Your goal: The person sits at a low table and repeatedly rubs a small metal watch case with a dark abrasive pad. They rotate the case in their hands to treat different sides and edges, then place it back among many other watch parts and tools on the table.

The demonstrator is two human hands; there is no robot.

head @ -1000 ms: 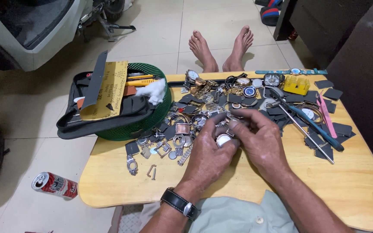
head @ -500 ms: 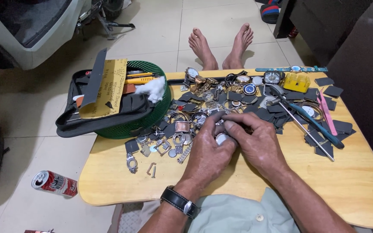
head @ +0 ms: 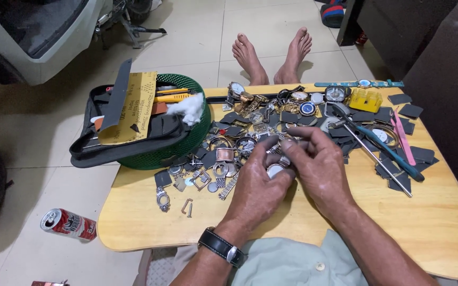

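Note:
My left hand (head: pixel 255 185) and my right hand (head: pixel 319 164) meet over the middle of a low wooden table (head: pixel 441 222). Between the fingers of both sits a small round watch case (head: pixel 275 169) with a pale face. My left hand cups it from below and my right fingertips pinch at its upper edge. A black-strapped watch is on my left wrist (head: pixel 222 248). Just beyond my hands lies a heap of watch parts (head: pixel 229 153): cases, bezels, bracelet links, dark square pieces.
A green basket (head: pixel 186 145) holding a black pouch, sandpaper and cotton stands at the table's left. Blue-handled pliers (head: pixel 388 151), a pink tool (head: pixel 403 139) and a yellow box (head: pixel 366 99) lie on the right. A can (head: pixel 69 224) lies on the floor; my bare feet (head: pixel 274 53) show beyond the table.
My fingers have shifted slightly around the watch case; both hands stay in the same place. The table's things have not moved.

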